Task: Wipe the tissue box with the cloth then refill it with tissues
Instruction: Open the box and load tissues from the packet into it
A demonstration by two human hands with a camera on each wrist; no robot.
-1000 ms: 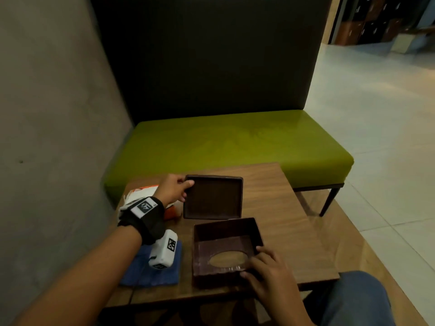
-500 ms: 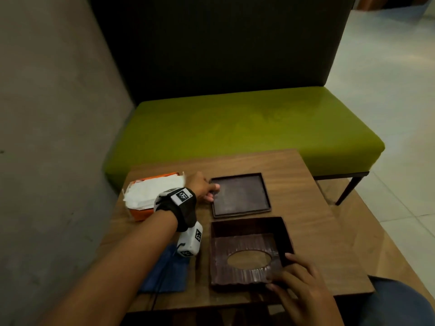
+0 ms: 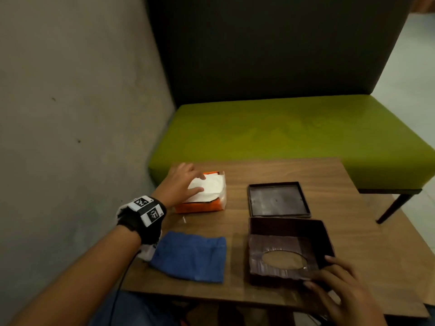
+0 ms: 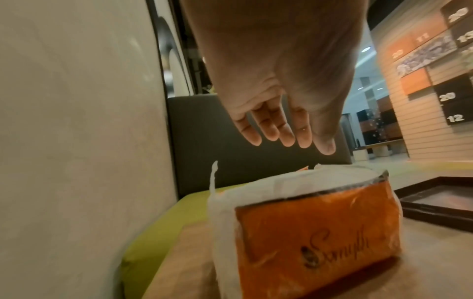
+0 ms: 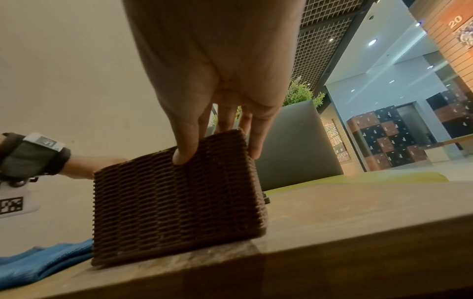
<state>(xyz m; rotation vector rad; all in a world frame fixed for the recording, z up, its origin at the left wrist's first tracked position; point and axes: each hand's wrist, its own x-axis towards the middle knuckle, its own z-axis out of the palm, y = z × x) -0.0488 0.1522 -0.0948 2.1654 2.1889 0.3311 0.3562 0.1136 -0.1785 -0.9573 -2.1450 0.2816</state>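
The left hand [image 3: 181, 182] is stretched over the orange tissue pack [image 3: 202, 194] at the far left of the worktop [image 3: 353, 231], fingers [image 4: 281, 133] straight and spread. The wrist view shows them hanging just above the white tissues [image 3: 209, 187] with air between, so it grips nothing yet; from the head view contact cannot be ruled out. It looks poised to lift tissues out.

The right hand [image 3: 341, 292] holds the near right corner of the woven brown tissue box [image 3: 287, 250]: thumb [image 5: 184, 149] pressed on the outer wall, the other fingers hooked over the rim. That pinch probably steadies the box while the other hand fetches the refill.

The box sits upside down at the near right of the worktop, its open underside up, so the oval dispensing slot [image 3: 283, 260] shows at the bottom with wood visible through it. That suits loading from the back. Its flat base panel [image 3: 277, 200] lies just beyond it, set aside. The blue cloth [image 3: 190, 255] lies crumpled near the front edge, between the left forearm and the box, touched by neither hand, which suggests wiping is finished and refilling is underway.

The pack's front carries a script word starting "S", perhaps "Smyth"; I cannot read it surely. Behind the green bench [image 3: 294, 130], wall panels [image 4: 453, 97] show the numbers 20, 12 and 11.
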